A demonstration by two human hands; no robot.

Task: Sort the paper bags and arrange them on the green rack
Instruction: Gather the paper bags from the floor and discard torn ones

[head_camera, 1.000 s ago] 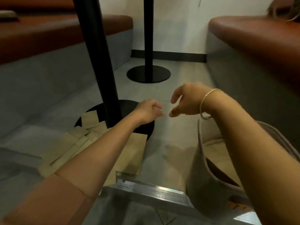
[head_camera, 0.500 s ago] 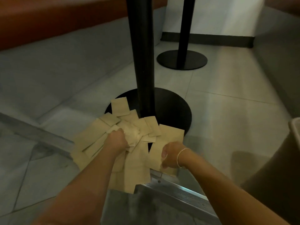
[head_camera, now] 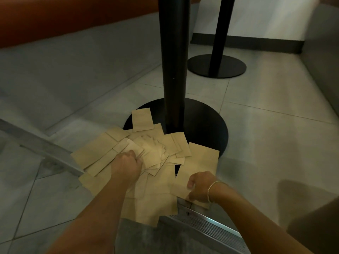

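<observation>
Gripping still, both hands (head_camera: pixel 126 166) barely shifted on paper bags (head_camera: pixel 156 153).

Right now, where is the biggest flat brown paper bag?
In the head view, the biggest flat brown paper bag lies at the pile's right edge, beside the round black table base, pinched by the right hand.

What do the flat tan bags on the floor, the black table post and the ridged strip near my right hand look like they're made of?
The flat tan bags look like matte kraft paper: dull brown, thin, sharply creased. The black round table post and its disc base seem to be painted or powder-coated metal with a faint sheen, though the coating is a guess. The ridged silver floor strip looks like brushed aluminium or steel, with bright grooves.
</observation>
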